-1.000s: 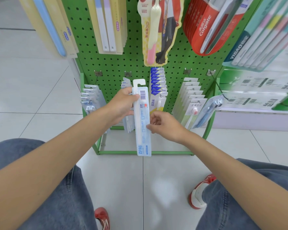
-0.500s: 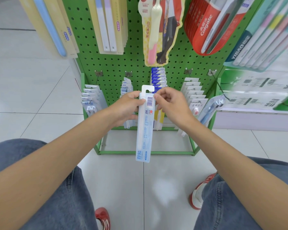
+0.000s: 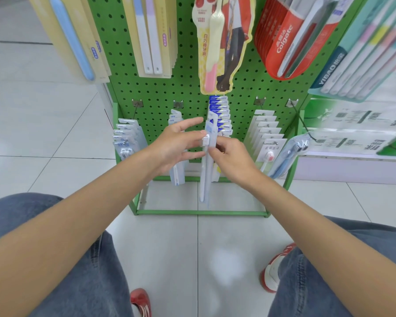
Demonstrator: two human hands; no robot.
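Toothbrush pack (image 3: pixel 205 179), edge-on just before the pegboard rack (image 3: pixel 169 92): right hand (image 3: pixel 233 161) pinches it, left hand (image 3: pixel 176 145) spread (fingertips touching it) — steady the top, keeping its hang-hole square to the rack.

The toothbrush pack (image 3: pixel 205 179) stands between left hand (image 3: pixel 176 145) and right hand (image 3: pixel 232 160), before the pegboard rack (image 3: pixel 185 88).

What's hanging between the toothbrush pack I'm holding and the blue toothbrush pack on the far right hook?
A row of white-carded packs, the front one showing a pink-and-white brush head; the head view shows it.
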